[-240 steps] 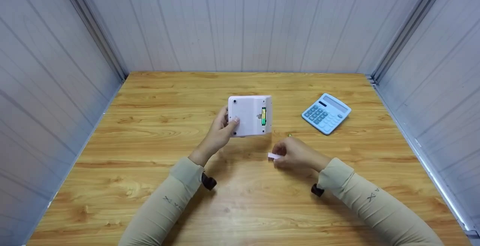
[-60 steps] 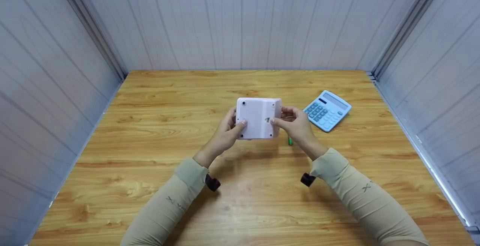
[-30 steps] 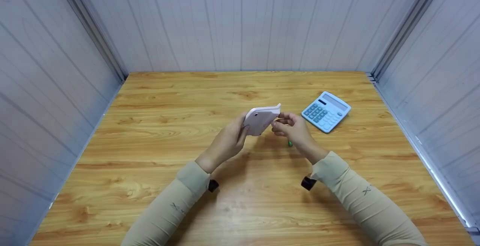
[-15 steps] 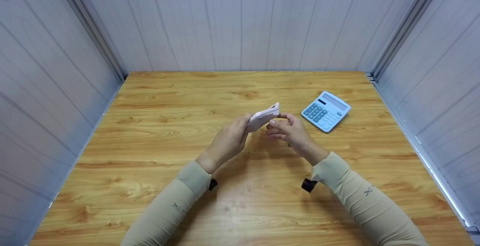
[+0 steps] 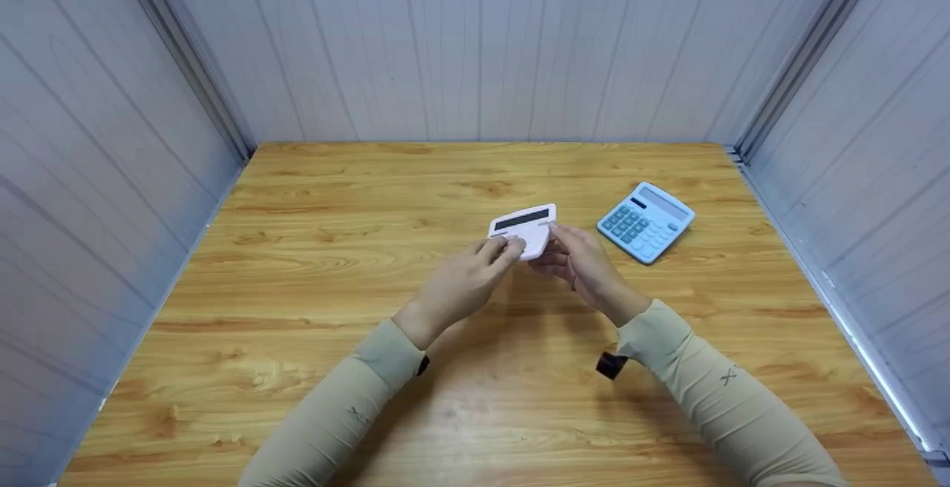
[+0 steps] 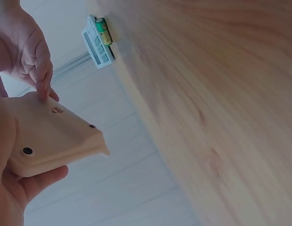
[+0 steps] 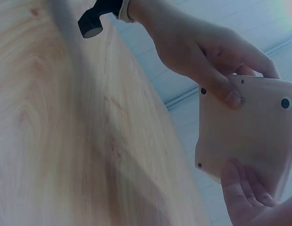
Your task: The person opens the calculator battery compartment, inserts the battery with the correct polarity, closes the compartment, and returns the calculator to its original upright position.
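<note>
A pale pink calculator (image 5: 533,234) is held above the table, tilted, with its dark display strip and front visible in the head view. My left hand (image 5: 462,283) grips its near left side, fingers over the front and thumb on the back. At its right edge, my right hand (image 5: 591,268) holds it too, thumb at the front edge and fingers beneath. The left wrist view shows the back of the calculator (image 6: 56,129), with a small notch near the right fingers and dark round feet. A green and gold battery (image 6: 103,32) lies on the table, hidden in the head view.
A light blue calculator (image 5: 646,222) lies face up on the wooden table (image 5: 356,197), right of my right hand. Panelled walls (image 5: 445,49) enclose the table at the back and both sides. A small black camera (image 5: 611,364) hangs below my right wrist.
The pink calculator has turned from back facing up to front facing up. Earlier its open battery slot showed and my right hand held a small pale cover; later the slot appeared covered.
</note>
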A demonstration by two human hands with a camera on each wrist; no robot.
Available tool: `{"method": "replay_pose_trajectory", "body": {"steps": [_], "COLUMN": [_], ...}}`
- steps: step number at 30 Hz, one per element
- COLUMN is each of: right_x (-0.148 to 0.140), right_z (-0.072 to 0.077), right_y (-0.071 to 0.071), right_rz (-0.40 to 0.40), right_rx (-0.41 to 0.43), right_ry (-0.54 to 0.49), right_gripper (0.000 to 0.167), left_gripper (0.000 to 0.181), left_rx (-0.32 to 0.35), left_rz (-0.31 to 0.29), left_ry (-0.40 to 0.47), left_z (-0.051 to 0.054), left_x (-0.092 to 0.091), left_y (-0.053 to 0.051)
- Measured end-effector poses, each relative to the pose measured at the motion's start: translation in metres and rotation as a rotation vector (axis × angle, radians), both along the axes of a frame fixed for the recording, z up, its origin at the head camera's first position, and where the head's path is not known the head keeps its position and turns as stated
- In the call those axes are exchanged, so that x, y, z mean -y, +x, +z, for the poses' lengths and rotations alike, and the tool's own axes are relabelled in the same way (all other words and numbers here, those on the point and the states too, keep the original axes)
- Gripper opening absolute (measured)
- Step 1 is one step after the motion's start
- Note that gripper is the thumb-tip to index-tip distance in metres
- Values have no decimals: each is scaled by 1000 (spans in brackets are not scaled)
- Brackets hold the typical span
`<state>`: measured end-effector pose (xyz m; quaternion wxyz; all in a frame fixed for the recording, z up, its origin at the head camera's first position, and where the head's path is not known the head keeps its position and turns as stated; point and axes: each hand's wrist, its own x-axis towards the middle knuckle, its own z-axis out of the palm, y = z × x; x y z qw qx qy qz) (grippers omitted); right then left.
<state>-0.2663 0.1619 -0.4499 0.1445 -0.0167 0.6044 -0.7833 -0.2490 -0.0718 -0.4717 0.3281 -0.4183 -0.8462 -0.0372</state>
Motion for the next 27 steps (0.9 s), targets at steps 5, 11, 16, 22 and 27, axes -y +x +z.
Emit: {"method": "replay_pose_trajectory", "body": {"steps": [5, 11, 16, 22, 27], "right_x": [0, -2, -3, -6, -5], "right_z": [-2, 0, 0, -3, -4], "right_y": [-2, -4, -5, -6, -7], "right_rz": [-23, -27, -16, 5, 10], "right_rx": [21, 43, 54, 63, 71], "right_ry": [-6, 15, 3, -17, -23], "right_gripper": [36, 44, 43, 47, 49], "left_gripper": [38, 39, 40, 48, 52], "left_rx": [-101, -127, -60, 38, 149], "left_rz": [22, 25, -1, -24, -38], "left_ry": [-73, -111, -68, 27, 121], "left_z": [0, -1, -1, -4, -7], "left_x": [-1, -1, 1, 3, 5], "left_y": [0, 1, 0, -2, -4]}}
